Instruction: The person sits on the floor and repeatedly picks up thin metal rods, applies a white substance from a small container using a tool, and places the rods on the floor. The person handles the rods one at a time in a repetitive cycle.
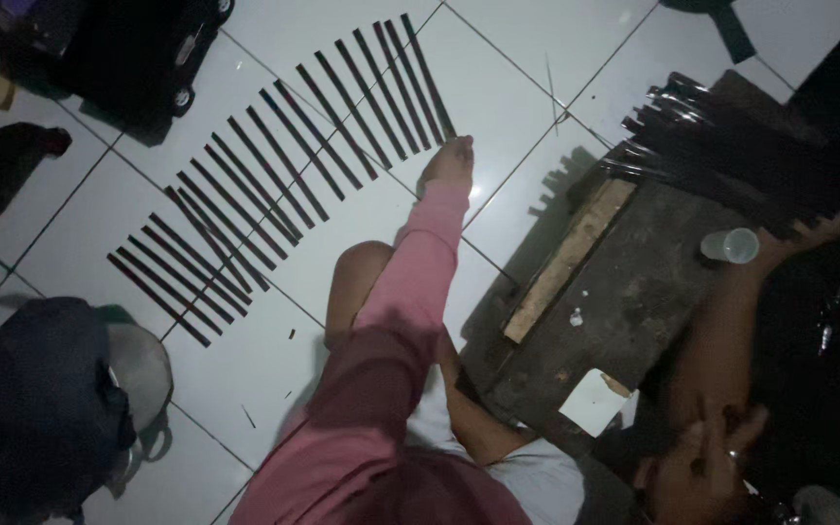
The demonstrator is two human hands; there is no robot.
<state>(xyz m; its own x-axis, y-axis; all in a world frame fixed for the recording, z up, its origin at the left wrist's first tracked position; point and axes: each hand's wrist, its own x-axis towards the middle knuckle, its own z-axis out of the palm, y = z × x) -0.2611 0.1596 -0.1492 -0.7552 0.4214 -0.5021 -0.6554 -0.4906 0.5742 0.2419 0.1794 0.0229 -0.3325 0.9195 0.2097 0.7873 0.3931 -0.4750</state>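
Observation:
I sit on a white tiled floor with one leg in pink trousers [410,292] stretched out, its bare foot [449,160] next to a row of several dark thin strips [274,175]. My right hand [707,467], with a ring on one finger, is at the bottom right. Its fingers are apart and it rests against a bare limb [731,340] that reaches up to the edge of a dark wooden board [634,292]. It holds nothing that I can see. My left forearm [469,413] runs behind the pink leg, which hides the hand.
On the board lie a pale wooden slat [566,262], a clear plastic cup [729,245] and a white paper scrap [592,401]. A bundle of dark strips [702,136] lies at its far end. A dark bag [41,408] sits bottom left and black objects [138,49] top left.

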